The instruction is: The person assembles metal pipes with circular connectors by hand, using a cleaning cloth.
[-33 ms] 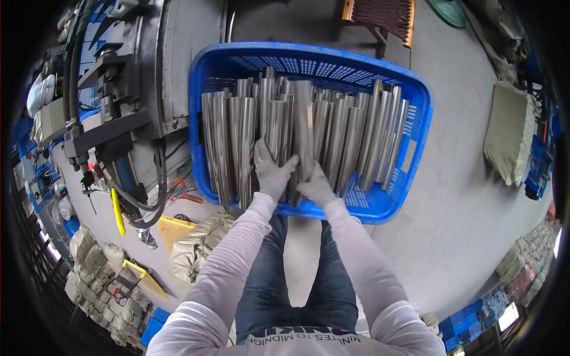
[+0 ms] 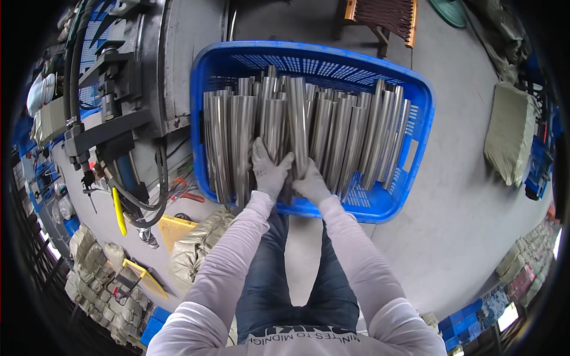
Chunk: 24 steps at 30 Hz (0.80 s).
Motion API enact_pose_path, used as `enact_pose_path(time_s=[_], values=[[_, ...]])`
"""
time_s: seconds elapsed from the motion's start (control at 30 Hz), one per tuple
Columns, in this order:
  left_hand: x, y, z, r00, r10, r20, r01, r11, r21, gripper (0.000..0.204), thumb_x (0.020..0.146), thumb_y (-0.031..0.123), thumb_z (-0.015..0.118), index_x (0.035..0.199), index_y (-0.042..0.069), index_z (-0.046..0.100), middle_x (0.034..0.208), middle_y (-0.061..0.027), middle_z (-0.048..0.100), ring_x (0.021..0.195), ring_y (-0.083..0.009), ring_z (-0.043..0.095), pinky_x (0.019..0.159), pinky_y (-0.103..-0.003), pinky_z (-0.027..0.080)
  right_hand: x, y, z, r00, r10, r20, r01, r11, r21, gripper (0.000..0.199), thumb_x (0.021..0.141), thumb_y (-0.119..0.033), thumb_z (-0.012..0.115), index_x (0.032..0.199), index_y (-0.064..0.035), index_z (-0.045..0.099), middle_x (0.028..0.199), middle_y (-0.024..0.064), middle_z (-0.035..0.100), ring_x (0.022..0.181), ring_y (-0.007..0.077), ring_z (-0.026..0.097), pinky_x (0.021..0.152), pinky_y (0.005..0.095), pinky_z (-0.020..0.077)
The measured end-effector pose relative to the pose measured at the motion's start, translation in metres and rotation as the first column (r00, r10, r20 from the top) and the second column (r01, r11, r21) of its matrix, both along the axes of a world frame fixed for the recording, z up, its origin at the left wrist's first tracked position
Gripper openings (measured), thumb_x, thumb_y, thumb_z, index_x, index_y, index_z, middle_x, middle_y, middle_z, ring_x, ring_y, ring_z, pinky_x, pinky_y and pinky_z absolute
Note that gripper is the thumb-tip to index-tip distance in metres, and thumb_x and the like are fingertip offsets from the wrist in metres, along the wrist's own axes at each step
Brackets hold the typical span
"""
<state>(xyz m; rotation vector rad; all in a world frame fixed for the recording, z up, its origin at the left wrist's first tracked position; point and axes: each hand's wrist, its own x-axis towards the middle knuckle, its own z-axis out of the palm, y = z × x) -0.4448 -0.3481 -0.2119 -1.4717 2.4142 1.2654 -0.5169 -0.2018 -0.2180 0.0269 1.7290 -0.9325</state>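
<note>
A blue plastic crate point(image 2: 409, 178) stands on the concrete floor in front of me, filled with several shiny metal tubes point(image 2: 344, 130) lying lengthwise. My left hand point(image 2: 267, 172), in a grey glove, is wrapped around the near end of one tube point(image 2: 273, 124) in the middle of the pile. My right hand point(image 2: 310, 184), also gloved, sits right beside it and grips the near end of the neighbouring tube point(image 2: 297, 113). The two hands almost touch. My legs in blue jeans are below the crate's near rim.
A grey metal machine point(image 2: 124, 113) with black hoses stands left of the crate. A yellow-handled tool point(image 2: 119, 210) and stuffed sacks point(image 2: 199, 252) lie at lower left. A wooden stool point(image 2: 380, 15) is behind the crate, and a grey-green sack point(image 2: 510, 133) lies at right.
</note>
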Motion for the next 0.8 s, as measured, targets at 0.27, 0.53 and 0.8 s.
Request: enact_pose_path(time_s=[0.27, 0.53, 0.8], values=[[0.016, -0.028, 0.023, 0.972, -0.214, -0.096, 0.210, 0.976, -0.055, 0.092, 0.094, 0.029, 0.078, 0.165, -0.004, 0.030, 0.169, -0.0315, 0.030, 0.157, -0.0483, 0.030, 0.130, -0.051, 0.025, 0.044, 0.019, -0.030, 0.959, 0.054, -0.278, 0.046, 0.939, 0.340, 0.077, 0.077, -0.021, 0.086, 0.140, 0.0060, 0.051, 0.123, 0.0310, 0.071, 0.120, 0.0445, 0.069, 0.104, 0.0468, 0.0539], [0.068, -0.071, 0.052, 0.995, 0.028, 0.100, 0.012, 0.925, -0.381, 0.091, 0.091, 0.030, 0.082, 0.160, -0.006, 0.036, 0.164, -0.0288, 0.038, 0.154, -0.0474, 0.034, 0.129, -0.053, 0.028, -0.079, 0.106, -0.007, 0.719, 0.012, -0.695, 0.225, 0.942, 0.249, 0.084, 0.090, -0.045, 0.081, 0.152, 0.0053, 0.053, 0.152, 0.0333, 0.055, 0.147, 0.0449, 0.049, 0.121, 0.0525, 0.0415], [-0.075, 0.113, 0.051, 0.906, -0.302, -0.297, 0.397, 0.850, 0.346, 0.081, 0.095, 0.021, 0.077, 0.161, -0.006, 0.039, 0.164, -0.0284, 0.044, 0.156, -0.0387, 0.039, 0.129, -0.044, 0.031, -0.227, 0.182, -0.036, 0.817, -0.011, -0.577, 0.346, 0.809, 0.475, 0.116, 0.084, -0.062, 0.082, 0.165, 0.0033, 0.032, 0.166, 0.0351, 0.037, 0.156, 0.0482, 0.037, 0.128, 0.0484, 0.0329]])
